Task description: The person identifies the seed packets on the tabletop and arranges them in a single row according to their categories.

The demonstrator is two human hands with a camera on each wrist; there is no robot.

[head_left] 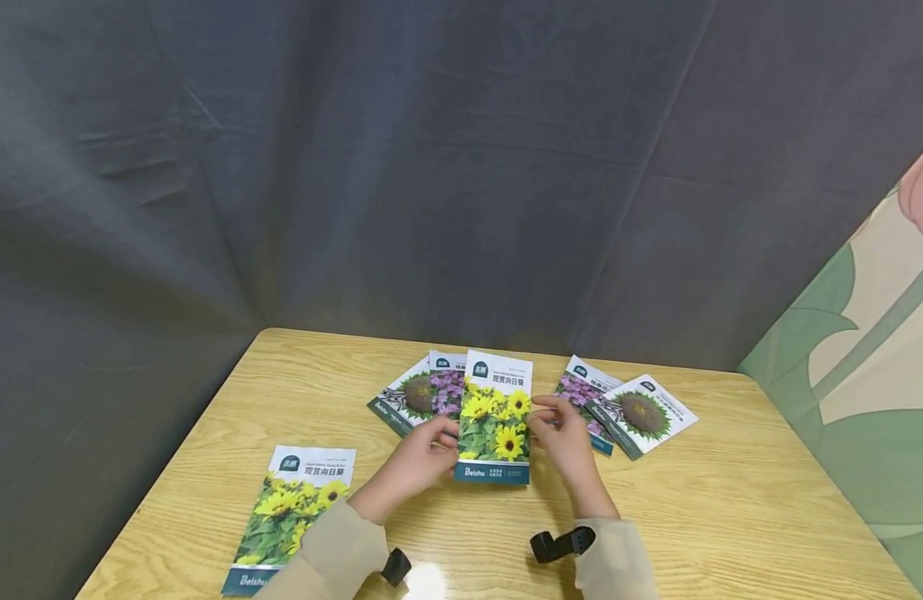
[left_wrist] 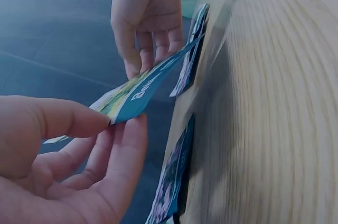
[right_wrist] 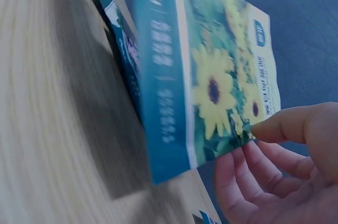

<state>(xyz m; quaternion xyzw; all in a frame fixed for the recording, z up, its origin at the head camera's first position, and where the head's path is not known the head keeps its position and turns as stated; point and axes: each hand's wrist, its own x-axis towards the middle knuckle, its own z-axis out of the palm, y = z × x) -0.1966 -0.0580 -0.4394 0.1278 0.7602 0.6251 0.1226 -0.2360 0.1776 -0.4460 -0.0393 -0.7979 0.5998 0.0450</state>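
A seed packet with yellow sunflowers [head_left: 495, 417] is held above the table between both hands, its printed front up and its blue-green band toward the person. My left hand [head_left: 426, 458] pinches its left edge; thumb on top and fingers beneath show in the left wrist view. The right hand [head_left: 562, 433] pinches the opposite edge, thumb over the picture in the right wrist view. Behind the held packet, partly hidden, lie a purple-flower packet [head_left: 448, 392] and a packet with a large sunflower head [head_left: 415, 396]. The packet bends slightly in the left wrist view [left_wrist: 134, 94].
Right of the hands, a large-sunflower-head packet [head_left: 645, 415] overlaps a purple-flower packet [head_left: 581, 385]. Another yellow-sunflower packet [head_left: 296, 500] lies at the front left, partly under the left sleeve [head_left: 334, 546]. A dark curtain [head_left: 461, 183] hangs behind the wooden table [head_left: 731, 517].
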